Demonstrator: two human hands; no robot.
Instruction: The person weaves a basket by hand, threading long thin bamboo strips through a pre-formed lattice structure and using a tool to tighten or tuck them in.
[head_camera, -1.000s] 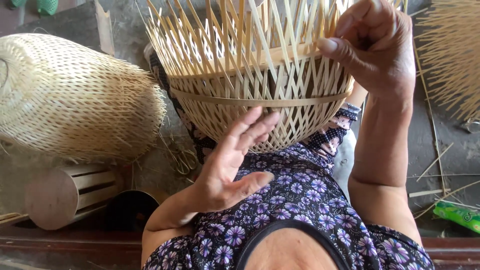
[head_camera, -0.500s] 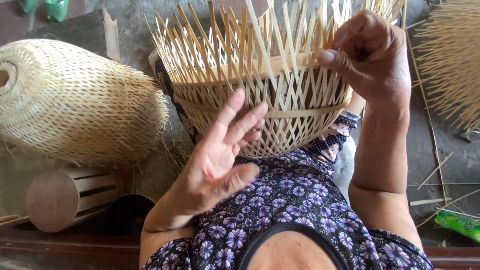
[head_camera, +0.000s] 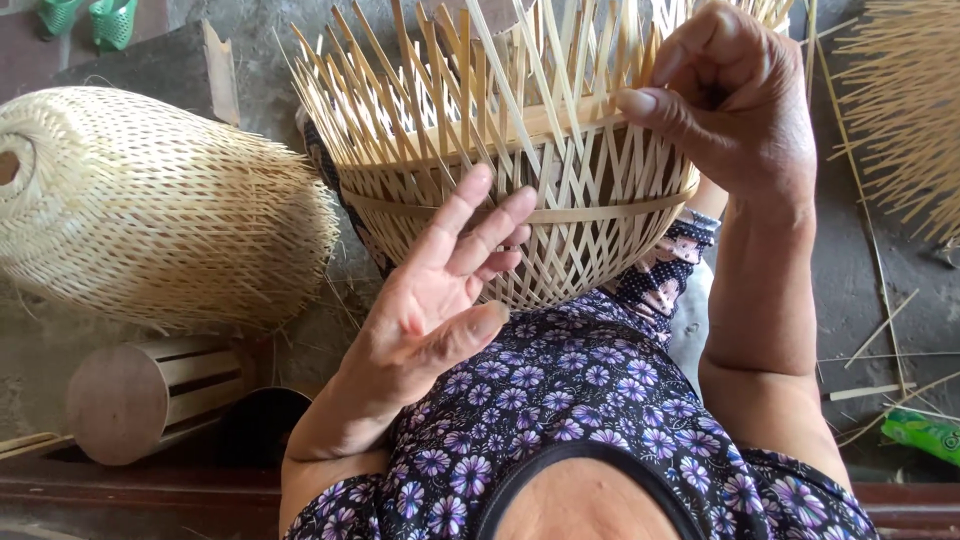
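On the lap, against the purple floral top (head_camera: 590, 400), sits the half-woven bamboo basket (head_camera: 520, 200), tilted toward the camera, with loose strip ends fanning up from its rim.

Right hand (head_camera: 735, 110): at the basket's upper right rim, fingers curled tight, thumb pressed flat on the horizontal rim band. It's pinching the strips there; exactly which strip is inside the fist, can't tell.

Left hand (head_camera: 440, 290): open, palm up toward the camera, fingers spread and slightly bent, holding nothing. Fingertips (head_camera: 480, 185) overlap the lower front wall of the basket near the middle band; touching or just hovering in front, can't tell.

Left of the person: a finished, dome-shaped woven basket (head_camera: 150, 210) lying on its side on the concrete ground (head_camera: 860, 290). Below it, a small round slatted bamboo cylinder (head_camera: 145, 395), also on its side. Another fan of bamboo strips (head_camera: 910, 110) at the right edge. Loose bamboo slivers (head_camera: 880, 330) lie scattered on the ground at right, with a green packet (head_camera: 925, 435) near the lower right corner.
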